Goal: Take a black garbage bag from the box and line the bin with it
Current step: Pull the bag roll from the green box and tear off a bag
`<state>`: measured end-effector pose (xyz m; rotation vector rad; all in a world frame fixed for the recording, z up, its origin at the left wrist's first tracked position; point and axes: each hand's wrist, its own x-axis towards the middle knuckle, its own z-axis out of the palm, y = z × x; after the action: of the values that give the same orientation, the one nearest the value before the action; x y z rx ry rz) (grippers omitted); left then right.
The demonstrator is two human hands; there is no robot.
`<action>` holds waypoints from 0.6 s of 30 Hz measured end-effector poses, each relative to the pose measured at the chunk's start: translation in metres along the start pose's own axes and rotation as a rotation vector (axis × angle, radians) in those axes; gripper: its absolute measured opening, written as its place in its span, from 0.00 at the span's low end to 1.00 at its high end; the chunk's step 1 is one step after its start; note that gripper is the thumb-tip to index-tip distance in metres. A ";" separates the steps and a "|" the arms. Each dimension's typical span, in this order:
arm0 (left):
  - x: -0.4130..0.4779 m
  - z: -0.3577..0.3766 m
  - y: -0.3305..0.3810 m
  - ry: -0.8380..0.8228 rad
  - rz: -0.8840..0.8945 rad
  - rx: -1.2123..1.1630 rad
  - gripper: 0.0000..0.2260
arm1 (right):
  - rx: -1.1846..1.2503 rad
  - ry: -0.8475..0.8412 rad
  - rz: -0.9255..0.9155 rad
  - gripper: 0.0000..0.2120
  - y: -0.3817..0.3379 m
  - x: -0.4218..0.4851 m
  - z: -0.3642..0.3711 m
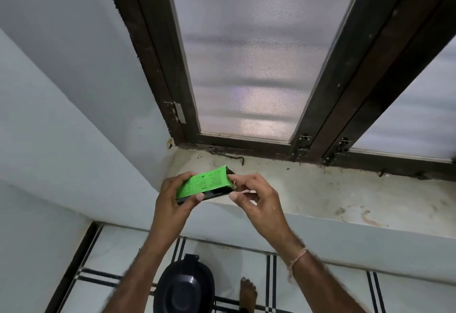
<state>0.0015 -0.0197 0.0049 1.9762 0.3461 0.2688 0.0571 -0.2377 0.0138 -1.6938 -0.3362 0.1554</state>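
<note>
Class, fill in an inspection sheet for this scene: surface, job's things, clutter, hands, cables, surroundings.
Surface: stained window sill, nothing resting on it.
Job's things: green box held above the sill's left end; black bin on the floor below; no bag out yet.
Clutter: nothing seen.
Hands: left hand grips the box; right hand pinches its open end.
Cables: nothing seen.
Surroundings: dark-framed window, pale wall, tiled floor, bare foot.

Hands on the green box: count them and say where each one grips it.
2. The left hand holds the green box around its left end, thumb on the lower edge. The right hand pinches its open right end with its fingertips.
</note>
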 end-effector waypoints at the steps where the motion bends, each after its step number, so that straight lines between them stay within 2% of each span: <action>1: -0.002 0.000 0.002 -0.007 0.008 -0.002 0.22 | 0.005 -0.023 0.016 0.17 0.000 -0.001 -0.001; 4: -0.007 -0.003 0.007 -0.029 0.021 0.001 0.22 | -0.001 -0.081 0.058 0.19 -0.005 -0.005 -0.003; 6: -0.008 -0.006 0.010 -0.040 0.021 0.001 0.22 | 0.002 -0.077 0.063 0.16 -0.008 -0.007 -0.004; 8: -0.010 -0.008 0.011 -0.036 0.028 -0.002 0.22 | 0.071 -0.003 0.057 0.10 -0.013 -0.011 -0.005; 10: -0.012 -0.009 0.010 -0.025 0.031 0.006 0.21 | 0.144 0.071 0.069 0.11 -0.016 -0.013 -0.007; 14: -0.016 -0.008 0.016 -0.046 0.037 -0.003 0.20 | 0.236 0.021 0.100 0.04 -0.020 -0.015 -0.006; 18: -0.018 -0.008 0.018 -0.042 0.031 -0.021 0.20 | 0.253 -0.004 0.106 0.17 -0.020 -0.015 -0.004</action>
<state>-0.0161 -0.0269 0.0235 1.9647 0.2844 0.2491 0.0412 -0.2435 0.0324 -1.4612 -0.2194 0.2687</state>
